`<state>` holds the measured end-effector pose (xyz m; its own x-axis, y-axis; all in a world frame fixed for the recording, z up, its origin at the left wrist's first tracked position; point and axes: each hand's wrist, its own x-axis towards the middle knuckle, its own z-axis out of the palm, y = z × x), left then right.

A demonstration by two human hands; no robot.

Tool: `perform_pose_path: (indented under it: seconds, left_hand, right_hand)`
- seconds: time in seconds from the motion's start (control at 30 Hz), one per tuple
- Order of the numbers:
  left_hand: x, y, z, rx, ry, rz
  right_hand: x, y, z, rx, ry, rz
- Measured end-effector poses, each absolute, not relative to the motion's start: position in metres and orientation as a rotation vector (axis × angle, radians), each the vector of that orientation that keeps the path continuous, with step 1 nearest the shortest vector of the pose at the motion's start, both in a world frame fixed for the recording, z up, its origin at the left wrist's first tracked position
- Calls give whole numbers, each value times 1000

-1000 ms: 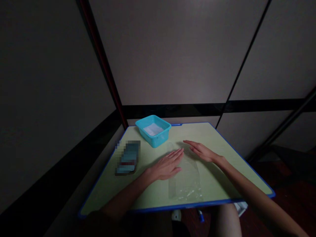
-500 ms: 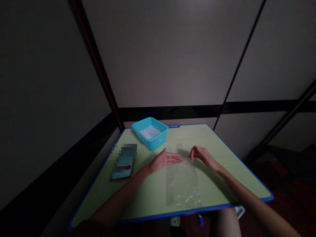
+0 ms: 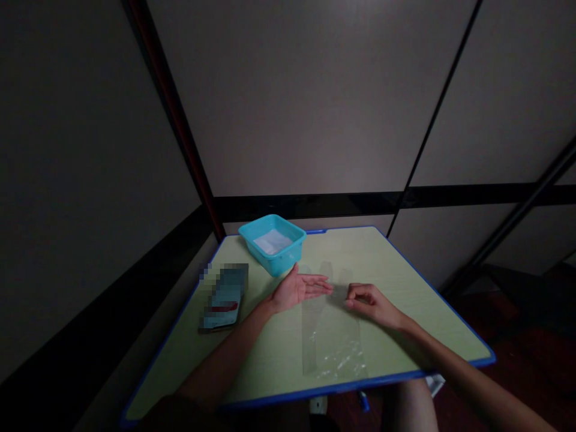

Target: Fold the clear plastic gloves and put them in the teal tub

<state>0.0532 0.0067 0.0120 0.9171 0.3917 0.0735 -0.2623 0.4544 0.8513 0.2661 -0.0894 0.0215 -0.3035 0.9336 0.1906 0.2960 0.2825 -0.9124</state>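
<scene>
A thin, clear plastic bag (image 3: 330, 342) is spread flat on the table, its crinkled end towards the front edge and strap-like parts at the far end. Over its left side, my left hand (image 3: 299, 289) is turned palm up with the fingers stretched out and nothing on it. My right hand (image 3: 371, 303) is at the bag's right side, fingers curled in towards the thumb. I see nothing between those fingers. Whether either hand touches the film, I cannot tell.
A turquoise plastic basket (image 3: 288, 259) with white paper (image 3: 272, 241) inside stands at the back left. On the left lies a phone (image 3: 225, 303), partly blurred out. The pale table (image 3: 405, 288) has a raised blue edge, with a wall behind.
My right hand has dropped slightly towards me and turned, with the thumb now showing below the curled fingers. My left palm has rolled further upward. The bag stays in place.
</scene>
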Motion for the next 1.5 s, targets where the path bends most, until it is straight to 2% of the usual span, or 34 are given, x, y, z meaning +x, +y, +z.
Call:
perform_pose_path:
  seconds: [0.23,0.5,1.03,1.4,1.5]
  left_hand:
    - [58,5,-2,1077,211,309]
    - [52,4,-7,1124,196,237]
    - [50,0,-8,1080,102,92]
    - [48,-2,-8,991,144,181]
    - [49,-1,-6,979,58,152]
  right_hand:
    - [258,-138,36,-1036,-2562,504]
    - [253,-160,23,-868,-2801,374]
    - [250,-158,34,-979,-2472,835]
    - [259,-96,37,-1153,-1578,1467]
    - [262,-76,39,-1190,-1349,1537]
